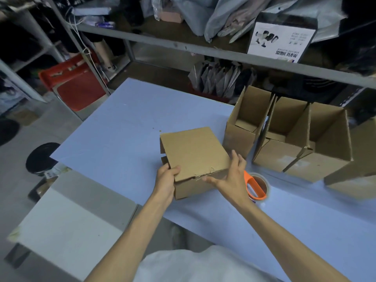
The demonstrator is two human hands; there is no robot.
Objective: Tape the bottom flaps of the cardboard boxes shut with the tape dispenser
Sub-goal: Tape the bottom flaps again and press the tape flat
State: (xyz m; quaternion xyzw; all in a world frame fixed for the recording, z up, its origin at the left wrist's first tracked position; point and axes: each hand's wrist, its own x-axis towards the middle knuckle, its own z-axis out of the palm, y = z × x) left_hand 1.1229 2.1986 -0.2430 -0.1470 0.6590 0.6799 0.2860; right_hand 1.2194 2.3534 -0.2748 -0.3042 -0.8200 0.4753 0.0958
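Cardboard box [195,155] mid blue table [122,129], closed flaps up | I see left hand [165,178] gripping its near-left corner | right hand [230,177] flat, fingers straight on near-right edge | tape dispenser [256,188] lies just right, orange handle running far-left to near-right

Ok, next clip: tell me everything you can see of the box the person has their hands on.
The box is plain brown corrugated cardboard, with no print or tape showing. It sits at an angle on the pale blue table, a wide flap folded flat across its top. The flap's near edge is ragged and torn. The left hand grips the near left corner, thumb on top. The right hand lies with straight, spread fingers against the near right corner.
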